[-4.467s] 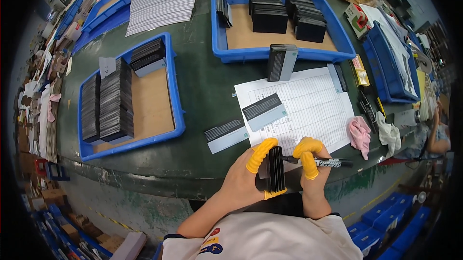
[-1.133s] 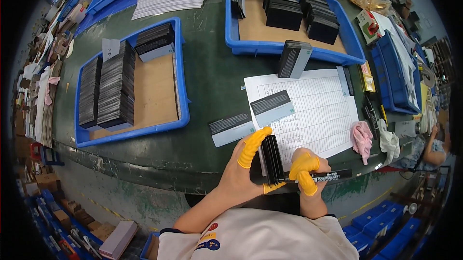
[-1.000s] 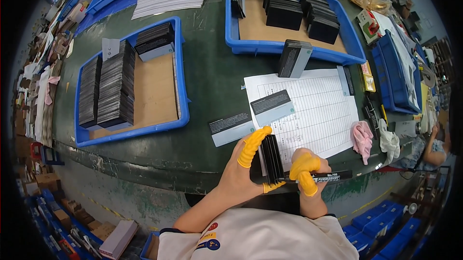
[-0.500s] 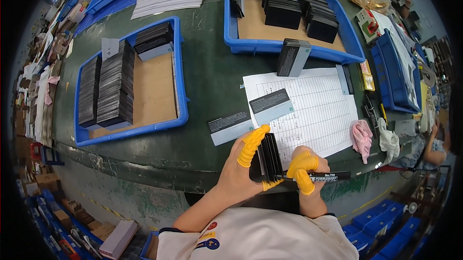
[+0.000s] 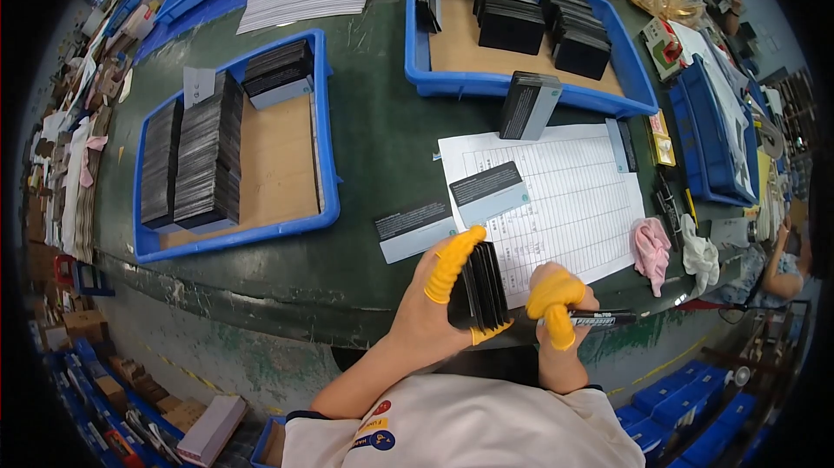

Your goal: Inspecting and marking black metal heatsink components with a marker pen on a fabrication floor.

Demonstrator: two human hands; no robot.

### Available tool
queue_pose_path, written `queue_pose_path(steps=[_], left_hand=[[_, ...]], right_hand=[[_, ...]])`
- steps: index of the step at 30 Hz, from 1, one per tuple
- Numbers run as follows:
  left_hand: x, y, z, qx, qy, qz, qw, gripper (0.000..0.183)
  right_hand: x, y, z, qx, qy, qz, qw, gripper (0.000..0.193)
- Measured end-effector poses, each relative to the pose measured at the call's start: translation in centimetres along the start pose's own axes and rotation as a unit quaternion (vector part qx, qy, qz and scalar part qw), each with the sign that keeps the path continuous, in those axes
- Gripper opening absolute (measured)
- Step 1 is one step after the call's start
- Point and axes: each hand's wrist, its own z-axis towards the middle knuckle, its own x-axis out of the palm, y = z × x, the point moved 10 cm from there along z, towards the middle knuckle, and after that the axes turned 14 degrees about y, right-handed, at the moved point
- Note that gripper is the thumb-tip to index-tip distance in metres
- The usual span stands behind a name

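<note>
My left hand, with yellow finger cots on thumb and finger, grips a small stack of black cards on edge at the table's front. In my right hand, also in yellow finger cots, is a black marker pen, its rear end pointing right. A small gap separates that hand from the stack. Just beyond the stack, one black-and-grey card lies on a printed table sheet. A second black-and-grey card lies to its left on the green table. The pen's tip is hard to make out.
A blue tray of packed cards stands at left, another blue tray at the back. An upright card bundle stands before the back tray. Pink cloth and white cloth lie at right. Another person sits far right.
My right hand and the marker have drawn slightly right, away from the stack's near end. My left hand still holds the cards, whose edges face slightly differently.
</note>
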Motion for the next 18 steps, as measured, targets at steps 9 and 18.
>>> queue_pose_path(steps=[9,18], left_hand=[[2.2,-0.8,0.4,0.011,0.113,0.03,0.993,0.085],[2.3,-0.9,0.5,0.007,0.12,0.026,0.992,0.085]], right_hand=[[-1.7,-0.7,-0.8,0.065,-0.113,-0.009,0.991,0.021],[-1.4,-0.8,-0.6,0.072,-0.081,-0.023,0.994,0.018]])
